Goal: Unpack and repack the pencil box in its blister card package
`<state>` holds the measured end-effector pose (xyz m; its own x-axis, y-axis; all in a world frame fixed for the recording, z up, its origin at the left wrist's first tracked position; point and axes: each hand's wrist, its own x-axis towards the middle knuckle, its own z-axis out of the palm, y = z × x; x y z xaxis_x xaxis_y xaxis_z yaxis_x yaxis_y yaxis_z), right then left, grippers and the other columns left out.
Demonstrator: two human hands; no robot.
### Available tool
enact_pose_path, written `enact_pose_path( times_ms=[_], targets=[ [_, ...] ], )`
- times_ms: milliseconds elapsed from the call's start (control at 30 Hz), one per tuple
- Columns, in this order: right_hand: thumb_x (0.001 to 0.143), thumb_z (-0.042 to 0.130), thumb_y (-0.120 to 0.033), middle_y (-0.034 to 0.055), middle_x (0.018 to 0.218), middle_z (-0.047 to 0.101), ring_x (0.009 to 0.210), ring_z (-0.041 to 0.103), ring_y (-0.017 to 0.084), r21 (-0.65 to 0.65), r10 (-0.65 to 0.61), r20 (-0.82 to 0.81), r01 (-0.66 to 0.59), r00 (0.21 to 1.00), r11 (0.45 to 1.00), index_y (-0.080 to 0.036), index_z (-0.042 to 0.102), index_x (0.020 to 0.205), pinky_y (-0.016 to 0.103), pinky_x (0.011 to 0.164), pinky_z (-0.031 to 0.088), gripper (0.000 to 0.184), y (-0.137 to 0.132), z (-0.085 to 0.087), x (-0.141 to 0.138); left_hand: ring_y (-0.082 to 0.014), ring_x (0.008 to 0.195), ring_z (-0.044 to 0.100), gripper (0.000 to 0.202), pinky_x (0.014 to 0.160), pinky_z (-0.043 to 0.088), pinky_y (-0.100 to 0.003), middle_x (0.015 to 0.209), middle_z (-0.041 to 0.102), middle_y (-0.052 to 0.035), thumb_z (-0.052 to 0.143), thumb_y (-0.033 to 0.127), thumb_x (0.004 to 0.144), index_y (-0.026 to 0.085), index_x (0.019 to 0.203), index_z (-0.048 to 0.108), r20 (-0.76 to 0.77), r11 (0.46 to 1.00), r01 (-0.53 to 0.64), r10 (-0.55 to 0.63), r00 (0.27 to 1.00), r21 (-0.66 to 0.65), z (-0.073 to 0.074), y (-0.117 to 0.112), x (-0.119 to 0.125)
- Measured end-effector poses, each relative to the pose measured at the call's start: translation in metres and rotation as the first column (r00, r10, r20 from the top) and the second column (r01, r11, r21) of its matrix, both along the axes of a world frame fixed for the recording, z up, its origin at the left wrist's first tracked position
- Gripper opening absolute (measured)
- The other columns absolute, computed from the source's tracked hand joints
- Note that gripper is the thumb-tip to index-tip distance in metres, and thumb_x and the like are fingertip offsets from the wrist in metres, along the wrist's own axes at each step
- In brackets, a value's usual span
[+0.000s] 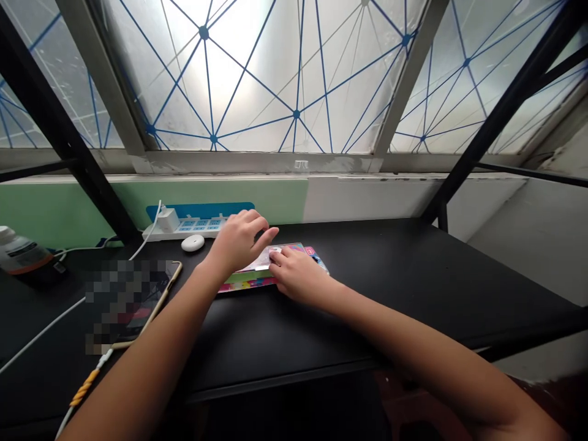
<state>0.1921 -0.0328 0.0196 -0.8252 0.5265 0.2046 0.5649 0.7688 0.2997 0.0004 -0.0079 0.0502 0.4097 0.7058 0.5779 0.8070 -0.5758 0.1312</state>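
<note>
Pink-green pkg, R fingers on it, L hand curled above

An office-style work corner: a black desk beneath a frosted window, with a wall-side power strip, plug-in charger and smartphone

head-worn camera looks forward and down at the left hand and right hand.

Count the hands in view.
2. The left hand hovers over the colourful flat packet, and the right hand rests its fingertips on the packet's top. Both belong to the wearer; no other hands show, though some could be out of frame.
</note>
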Motion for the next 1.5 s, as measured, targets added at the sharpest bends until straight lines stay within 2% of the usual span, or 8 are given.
enact_pose_path(
  times_ms=[167, 300, 433, 533, 833, 1067, 1267, 1500],
  targets=[
    [0.089, 0.065, -0.038, 0.007, 0.092, 0.069, 0.09, 0.06, 0.025, -0.338, -0.063, -0.158, 0.006, 0.985, 0.941, -0.022, 0.067, 0.088, 0.034, 0.074, 0.046, 0.017, 0.006, 0.016, 0.013, -0.0302, 0.106, 0.062, 0.047, 0.087, 0.047, -0.039, 0.116, 0.069, -0.0105, 0.038, 0.057, 0.096, 0.023, 0.111, 0.066, -0.135, 0.889, -0.14, 0.089, 0.987, -0.436, -0.035, 0.016, -0.002],
    [0.091, 0.062, -0.045, 0.0064, 0.106, 0.07, 0.098, 0.062, 0.024, -0.495, -0.145, -0.298, -0.023, 0.944, 0.868, -0.024, 0.067, 0.103, 0.033, 0.083, 0.046, 0.024, 0.027, 0.018, 0.032, -0.032, 0.107, 0.064, 0.05, 0.083, 0.048, -0.039, 0.117, 0.07, -0.0102, 0.034, 0.059, 0.096, 0.024, 0.108, 0.068, -0.15, 0.884, -0.139, 0.08, 0.986, -0.446, -0.045, 0.02, -0.005],
    [0.082, 0.063, -0.067, 0.0149, 0.133, 0.061, 0.116, 0.058, 0.031, -0.592, -0.333, -0.254, 0.127, 0.908, 0.796, -0.019, 0.055, 0.133, 0.04, 0.093, 0.045, 0.07, 0.05, 0.006, 0.047, -0.0291, 0.092, 0.068, 0.049, 0.073, 0.048, -0.035, 0.102, 0.074, -0.009, 0.037, 0.059, 0.095, 0.023, 0.095, 0.071, -0.16, 0.903, -0.142, 0.083, 0.984, -0.405, -0.043, 0.021, -0.004],
    [0.078, 0.062, -0.073, 0.0157, 0.132, 0.062, 0.114, 0.061, 0.032, -0.625, -0.374, -0.228, 0.159, 0.899, 0.764, -0.018, 0.052, 0.136, 0.039, 0.091, 0.048, 0.08, 0.058, 0.001, 0.05, -0.0272, 0.082, 0.068, 0.046, 0.066, 0.047, -0.035, 0.094, 0.074, -0.0084, 0.042, 0.056, 0.095, 0.021, 0.087, 0.071, -0.164, 0.933, -0.153, 0.104, 0.981, -0.326, -0.04, 0.019, 0.0],
    [0.054, 0.087, -0.061, 0.0044, 0.099, 0.068, 0.085, 0.064, 0.024, -0.519, -0.364, -0.474, 0.08, 0.802, 0.851, -0.023, 0.053, 0.103, 0.033, 0.071, 0.049, 0.07, 0.054, 0.006, 0.047, -0.0257, 0.088, 0.067, 0.047, 0.089, 0.042, -0.042, 0.094, 0.073, -0.011, 0.033, 0.033, 0.104, 0.016, 0.083, 0.072, -0.158, 0.988, -0.151, 0.153, 0.976, 0.022, -0.031, 0.006, 0.02],
    [0.061, 0.088, -0.05, 0.0092, 0.112, 0.064, 0.098, 0.062, 0.028, -0.074, -0.121, -0.467, 0.097, 0.876, 0.993, -0.022, 0.052, 0.122, 0.037, 0.083, 0.045, 0.076, 0.049, 0.015, 0.048, -0.0318, 0.122, 0.055, 0.04, 0.104, 0.034, -0.047, 0.128, 0.066, -0.0137, 0.041, 0.042, 0.103, 0.014, 0.126, 0.058, -0.061, 0.959, -0.186, 0.203, 0.977, 0.214, -0.026, -0.001, 0.024],
    [0.091, 0.064, -0.035, 0.0099, 0.099, 0.067, 0.088, 0.062, 0.026, 0.113, -0.001, -0.148, 0.018, 0.989, 0.993, -0.017, 0.058, 0.116, 0.036, 0.078, 0.04, 0.031, 0.047, 0.011, 0.044, -0.0303, 0.091, 0.066, 0.06, 0.076, 0.041, -0.039, 0.097, 0.073, -0.011, 0.051, 0.068, 0.091, 0.015, 0.117, 0.061, -0.24, 0.987, -0.129, 0.149, 0.959, 0.098, -0.025, -0.009, 0.032],
    [0.089, 0.063, -0.022, 0.0066, 0.099, 0.071, 0.088, 0.064, 0.024, 0.039, -0.006, -0.161, 0.012, 0.987, 0.999, -0.018, 0.059, 0.111, 0.034, 0.076, 0.046, 0.022, 0.038, 0.0, 0.03, -0.027, 0.083, 0.068, 0.045, 0.07, 0.038, -0.036, 0.084, 0.072, -0.0081, 0.052, 0.06, 0.095, 0.017, 0.088, 0.065, -0.269, 0.993, -0.112, 0.117, 0.956, 0.032, -0.021, -0.009, 0.031]
  ],
)
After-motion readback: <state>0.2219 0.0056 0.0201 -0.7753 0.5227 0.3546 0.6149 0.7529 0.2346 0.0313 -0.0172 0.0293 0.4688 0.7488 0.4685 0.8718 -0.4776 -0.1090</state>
